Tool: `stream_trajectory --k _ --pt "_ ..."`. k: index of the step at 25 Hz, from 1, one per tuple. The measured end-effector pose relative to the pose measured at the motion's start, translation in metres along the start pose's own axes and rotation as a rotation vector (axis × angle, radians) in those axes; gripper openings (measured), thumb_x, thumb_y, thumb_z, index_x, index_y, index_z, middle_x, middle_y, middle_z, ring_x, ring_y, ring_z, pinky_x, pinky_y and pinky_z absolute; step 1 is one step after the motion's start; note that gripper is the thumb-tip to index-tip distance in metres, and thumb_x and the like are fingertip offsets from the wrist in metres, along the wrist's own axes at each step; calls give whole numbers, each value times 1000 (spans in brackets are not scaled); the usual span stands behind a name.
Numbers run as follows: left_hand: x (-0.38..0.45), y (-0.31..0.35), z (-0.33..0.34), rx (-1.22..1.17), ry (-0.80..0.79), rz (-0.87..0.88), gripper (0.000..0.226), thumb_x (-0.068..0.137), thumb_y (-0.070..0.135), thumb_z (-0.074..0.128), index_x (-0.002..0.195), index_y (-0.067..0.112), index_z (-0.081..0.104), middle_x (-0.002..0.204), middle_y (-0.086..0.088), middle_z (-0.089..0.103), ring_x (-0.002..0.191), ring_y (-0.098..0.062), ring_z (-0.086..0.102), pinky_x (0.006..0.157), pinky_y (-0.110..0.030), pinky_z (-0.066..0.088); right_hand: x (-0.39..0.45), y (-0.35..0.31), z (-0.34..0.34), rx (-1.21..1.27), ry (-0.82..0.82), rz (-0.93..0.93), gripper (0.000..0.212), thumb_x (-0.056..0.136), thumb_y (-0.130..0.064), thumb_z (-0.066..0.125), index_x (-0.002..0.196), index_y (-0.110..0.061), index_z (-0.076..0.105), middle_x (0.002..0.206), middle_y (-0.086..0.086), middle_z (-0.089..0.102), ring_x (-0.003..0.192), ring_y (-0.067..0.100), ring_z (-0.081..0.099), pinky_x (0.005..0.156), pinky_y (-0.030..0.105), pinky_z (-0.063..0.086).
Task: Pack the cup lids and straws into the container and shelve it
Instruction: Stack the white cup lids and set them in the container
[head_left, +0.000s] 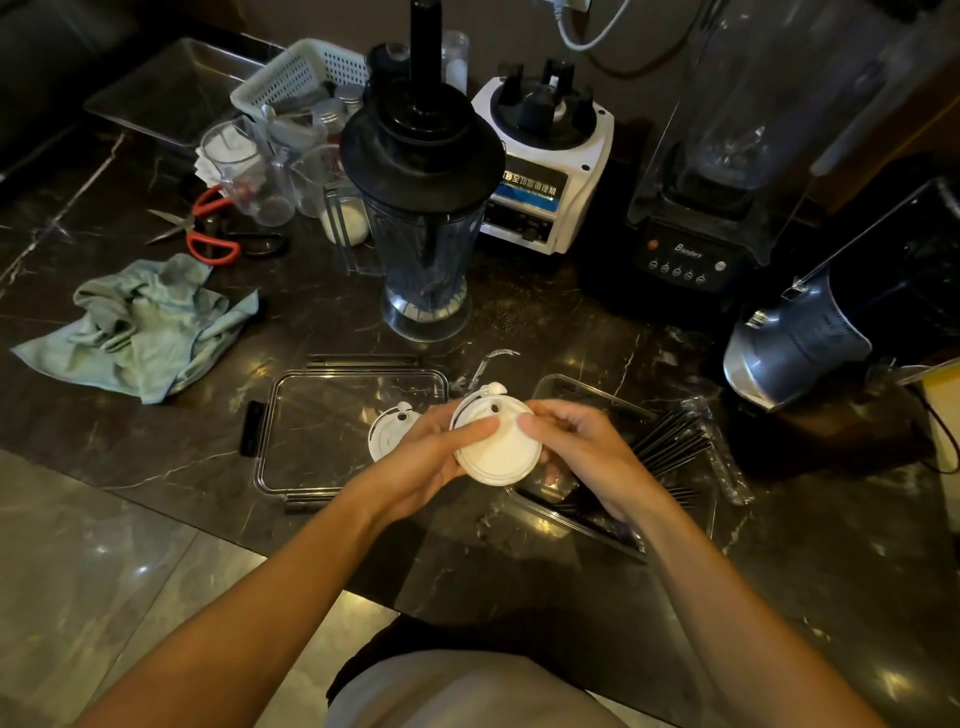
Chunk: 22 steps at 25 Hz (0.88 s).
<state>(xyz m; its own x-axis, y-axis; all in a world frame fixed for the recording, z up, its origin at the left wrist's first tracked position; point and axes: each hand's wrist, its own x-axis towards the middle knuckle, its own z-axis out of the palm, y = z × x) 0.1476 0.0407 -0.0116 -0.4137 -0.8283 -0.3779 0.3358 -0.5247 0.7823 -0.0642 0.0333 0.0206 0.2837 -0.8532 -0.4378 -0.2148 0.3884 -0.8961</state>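
Container (691, 512), clear rigid plastic with a rectangular body, sits just beyond and under my right hand (587, 457), open-topped so things can drop straight in. Its flat transparent lid (332, 431) with dark clips lies apart on the far side of my left hand (426, 457), off the box, I'd say to keep the mouth free.

Next down, the black straws (670, 441), thin and stiff, fan out past my right fingertips, already lying in the box; a crinkly clear wrapper (722, 452) lies beside them.

Now the white cup lid (496, 447), a smooth round disc with a raised rim, a small hole and a tab: I'm holding it between both hands, the left thumb (480, 428) pressed on top, right fingers curled round its edge. Both hands are closed on it, probably to square it before it goes in.

A second white lid (387, 431) rests just behind my left knuckles, on the transparent lid; I judge it goes next.
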Motion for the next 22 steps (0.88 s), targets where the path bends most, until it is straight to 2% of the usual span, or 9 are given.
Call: stream_trajectory --k 4,8,11,16,19,22 --pt "-8 5 -6 10 54 25 43 94 14 68 136 11 61 127 -15 70 116 -28 67 93 -37 57 7 -2 12 35 -25 1 25 99 -26 69 118 -11 75 86 4 73 73 13 62 57 25 55" --pt "-12 5 -18 18 126 29 51 92 30 71 137 10 60 132 -17 67 124 -33 64 100 -44 54 14 -4 25 78 25 16 21 98 -24 71 113 -12 76 88 12 68 70 15 60 54 26 55" --pt "-18 2 -25 -17 212 -11 54 93 37 68 133 1 62 128 -17 71 122 -34 67 99 -41 57 19 -5 27 37 61 60 21 96 -28 73 110 -12 74 87 11 65 69 14 57 51 26 52" --pt "-21 1 -30 4 240 10 36 99 26 60 124 2 68 119 -18 75 113 -32 72 89 -36 62 21 -2 29 -2 62 93 23 96 -32 73 105 -11 74 81 4 67 67 15 56 49 28 47" --pt "-20 2 -30 26 274 2 34 100 27 62 122 4 70 117 -15 76 111 -30 73 86 -32 63 26 -3 32 21 70 94 21 96 -29 72 107 -11 75 81 5 66 66 12 57 50 27 51" --pt "-22 19 -41 103 304 -15 32 97 31 66 119 10 74 114 -6 77 107 -19 73 86 -28 59 37 -15 41 12 78 68 22 96 -32 72 108 -14 76 84 3 67 70 10 59 57 27 57"
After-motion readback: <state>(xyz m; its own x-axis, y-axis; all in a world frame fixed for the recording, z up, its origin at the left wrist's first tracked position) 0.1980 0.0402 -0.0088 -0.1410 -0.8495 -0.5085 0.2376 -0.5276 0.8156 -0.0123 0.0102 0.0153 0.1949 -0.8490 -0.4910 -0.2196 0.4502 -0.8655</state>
